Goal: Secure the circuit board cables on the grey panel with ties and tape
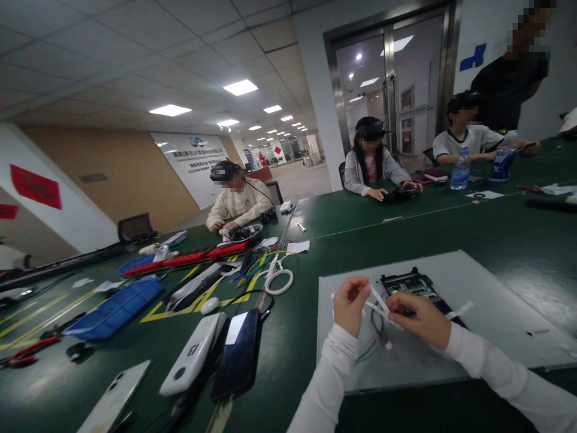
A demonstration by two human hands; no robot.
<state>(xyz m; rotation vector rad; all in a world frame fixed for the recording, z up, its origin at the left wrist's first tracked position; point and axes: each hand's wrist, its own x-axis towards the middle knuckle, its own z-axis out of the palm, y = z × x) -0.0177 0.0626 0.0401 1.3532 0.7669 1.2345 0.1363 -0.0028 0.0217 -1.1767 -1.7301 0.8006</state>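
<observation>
A thin white strip (379,298) stretches between my two hands above a grey metal panel (433,361). My left hand (352,302) pinches its upper end between thumb and fingers. The fingers of my right hand (417,316) are closed on its lower end, at the right. Behind my right hand lies a dark circuit board (408,284) on the panel, partly hidden by that hand. Thin cables (377,325) with a small connector rest just below the strip. A short pale strip (460,310) sits across the board's right edge.
Phones (237,361), a white power bank (193,355), a coiled white cable (279,281) and a blue tray (115,308) lie to the left. A red power strip (184,258) is farther back. Several people are around the green table (360,240); bottles (460,170) stand far right.
</observation>
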